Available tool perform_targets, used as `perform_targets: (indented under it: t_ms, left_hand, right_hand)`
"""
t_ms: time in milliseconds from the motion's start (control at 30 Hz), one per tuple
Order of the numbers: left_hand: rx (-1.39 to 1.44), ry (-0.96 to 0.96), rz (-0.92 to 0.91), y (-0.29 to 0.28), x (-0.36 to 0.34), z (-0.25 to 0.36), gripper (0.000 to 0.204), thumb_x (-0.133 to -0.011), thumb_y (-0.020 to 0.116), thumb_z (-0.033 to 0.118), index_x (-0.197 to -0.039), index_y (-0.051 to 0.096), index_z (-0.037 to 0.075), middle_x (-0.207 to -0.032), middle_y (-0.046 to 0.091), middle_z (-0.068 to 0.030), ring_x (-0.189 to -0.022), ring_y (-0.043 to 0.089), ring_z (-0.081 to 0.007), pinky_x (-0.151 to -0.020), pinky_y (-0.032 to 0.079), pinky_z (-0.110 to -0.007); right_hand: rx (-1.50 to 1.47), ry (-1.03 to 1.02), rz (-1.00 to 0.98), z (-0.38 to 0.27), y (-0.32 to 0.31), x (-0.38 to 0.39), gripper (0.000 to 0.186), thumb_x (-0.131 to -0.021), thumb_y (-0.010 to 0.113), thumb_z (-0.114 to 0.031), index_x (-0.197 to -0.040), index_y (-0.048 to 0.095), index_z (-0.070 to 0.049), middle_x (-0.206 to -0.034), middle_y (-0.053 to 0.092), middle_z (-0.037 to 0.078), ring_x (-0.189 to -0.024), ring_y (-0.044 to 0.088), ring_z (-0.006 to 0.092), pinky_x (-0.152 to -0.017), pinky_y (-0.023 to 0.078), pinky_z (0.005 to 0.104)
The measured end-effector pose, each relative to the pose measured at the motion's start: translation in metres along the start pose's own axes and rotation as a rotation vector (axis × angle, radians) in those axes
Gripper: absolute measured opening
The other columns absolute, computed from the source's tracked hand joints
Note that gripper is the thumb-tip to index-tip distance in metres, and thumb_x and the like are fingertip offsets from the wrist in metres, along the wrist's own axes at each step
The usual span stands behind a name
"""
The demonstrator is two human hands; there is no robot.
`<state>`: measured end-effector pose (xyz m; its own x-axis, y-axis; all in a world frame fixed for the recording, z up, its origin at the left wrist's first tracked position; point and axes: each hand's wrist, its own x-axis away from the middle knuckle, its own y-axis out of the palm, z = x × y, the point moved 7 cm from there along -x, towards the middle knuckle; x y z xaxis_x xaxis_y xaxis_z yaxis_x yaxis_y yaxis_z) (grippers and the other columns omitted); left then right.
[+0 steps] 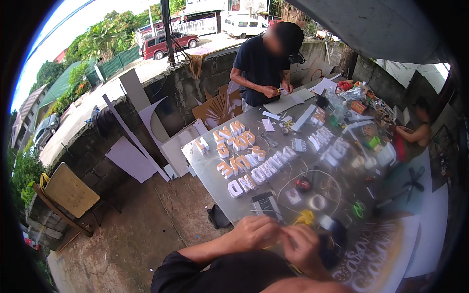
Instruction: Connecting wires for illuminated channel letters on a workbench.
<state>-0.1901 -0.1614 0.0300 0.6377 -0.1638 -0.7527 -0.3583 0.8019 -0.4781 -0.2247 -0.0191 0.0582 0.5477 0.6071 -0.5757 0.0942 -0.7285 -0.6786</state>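
Note:
My left hand [255,231] and my right hand [301,245] meet at the near edge of the metal table [205,163], fingertips pinched close together. Whatever is between them is too small to make out. Just beyond my left hand lies a dark flat box [266,205]. A bright yellow object [306,217] sits beyond my right hand, its kind unclear. Farther in are a roll of tape [318,202], a red and black tape measure [303,184] and a small white square piece [293,196]. Thin pale wire curves around them.
Rows of raised white letters [264,171], some orange-faced, cover the table's left and middle. Green-handled scissors [358,209] lie to the right, near a printed sheet [386,251]. Across the table a person [264,66] handles small pieces; another person [415,132] sits at the far right.

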Motion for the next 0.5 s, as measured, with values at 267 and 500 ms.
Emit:
perform_targets:
  t_ms: [267,500]
  left_hand:
    - [-0.157,0.222,-0.039,0.004,0.007,-0.001,0.021,-0.079,0.075,0.004,-0.098,0.067,0.0,-0.09,0.066,-0.0091,-0.075,0.07,-0.0216,-0.059,0.055,-0.031]
    - [-0.033,0.185,-0.085,0.012,0.007,-0.007,0.018,-0.079,0.074,0.002,-0.095,0.066,0.002,-0.088,0.067,-0.0082,-0.075,0.069,-0.0216,-0.06,0.054,-0.032]
  right_hand:
    - [-0.8,0.82,-0.167,0.049,0.036,0.035,0.015,-0.092,0.074,-0.003,-0.105,0.072,0.006,-0.091,0.076,0.01,-0.081,0.072,0.0119,-0.075,0.059,0.0251]
    - [-0.917,0.853,-0.099,0.057,0.046,0.049,0.012,-0.092,0.073,0.0,-0.103,0.071,0.005,-0.091,0.075,0.01,-0.08,0.073,0.0143,-0.075,0.059,0.026]
